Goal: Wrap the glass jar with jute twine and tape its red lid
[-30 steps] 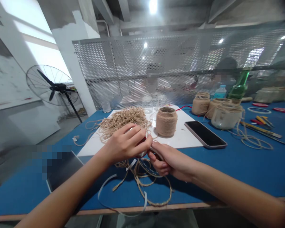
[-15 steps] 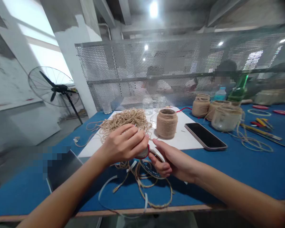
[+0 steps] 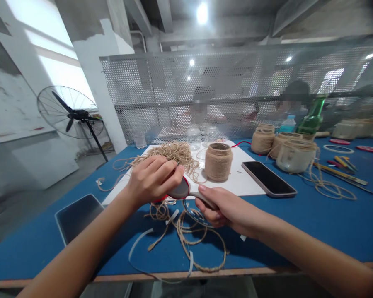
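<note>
Near the front edge of the blue table, the left hand curls shut around the red rim of a gray oval tool; the right hand grips its handle; jute twine loops lie under both hands; a twine pile and a twine-wrapped jar sit just past them on a white board.

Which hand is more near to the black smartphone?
The right hand is nearer: it is in front of and to the left of the smartphone, not touching it. The left hand is farther left.
</note>
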A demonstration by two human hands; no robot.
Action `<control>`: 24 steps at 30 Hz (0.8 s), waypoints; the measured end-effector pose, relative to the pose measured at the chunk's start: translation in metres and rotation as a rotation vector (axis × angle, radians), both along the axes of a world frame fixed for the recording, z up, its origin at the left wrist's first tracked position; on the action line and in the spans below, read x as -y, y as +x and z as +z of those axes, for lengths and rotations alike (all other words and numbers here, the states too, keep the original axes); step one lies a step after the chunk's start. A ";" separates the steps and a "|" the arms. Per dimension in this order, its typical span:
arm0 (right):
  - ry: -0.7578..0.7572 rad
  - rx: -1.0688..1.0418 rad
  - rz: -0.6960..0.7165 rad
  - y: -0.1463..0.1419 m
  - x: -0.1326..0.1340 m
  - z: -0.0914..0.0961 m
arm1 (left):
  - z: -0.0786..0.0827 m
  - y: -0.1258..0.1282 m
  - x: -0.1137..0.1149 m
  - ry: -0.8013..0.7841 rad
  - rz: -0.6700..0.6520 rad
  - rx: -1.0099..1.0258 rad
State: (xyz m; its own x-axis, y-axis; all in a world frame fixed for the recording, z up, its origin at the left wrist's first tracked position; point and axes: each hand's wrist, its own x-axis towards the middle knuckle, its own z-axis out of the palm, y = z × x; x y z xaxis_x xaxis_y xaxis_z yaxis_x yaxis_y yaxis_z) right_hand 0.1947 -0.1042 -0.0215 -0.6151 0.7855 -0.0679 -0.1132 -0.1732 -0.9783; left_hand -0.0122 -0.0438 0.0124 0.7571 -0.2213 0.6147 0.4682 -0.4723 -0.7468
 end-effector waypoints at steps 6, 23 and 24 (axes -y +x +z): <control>0.004 0.046 0.000 -0.001 0.001 -0.002 | 0.002 -0.002 0.001 0.039 0.013 0.013; 0.052 0.195 -0.073 0.004 -0.006 0.001 | 0.000 -0.003 -0.002 0.086 0.031 0.012; 0.057 0.203 -0.069 0.004 -0.007 0.001 | 0.000 -0.004 -0.003 0.089 0.027 0.012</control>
State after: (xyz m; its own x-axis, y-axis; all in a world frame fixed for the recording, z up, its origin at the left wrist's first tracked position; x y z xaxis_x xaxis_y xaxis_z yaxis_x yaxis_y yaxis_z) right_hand 0.1986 -0.0975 -0.0206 -0.5380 0.8313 -0.1396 0.0776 -0.1161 -0.9902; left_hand -0.0159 -0.0410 0.0122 0.7564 -0.2550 0.6023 0.4890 -0.3910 -0.7797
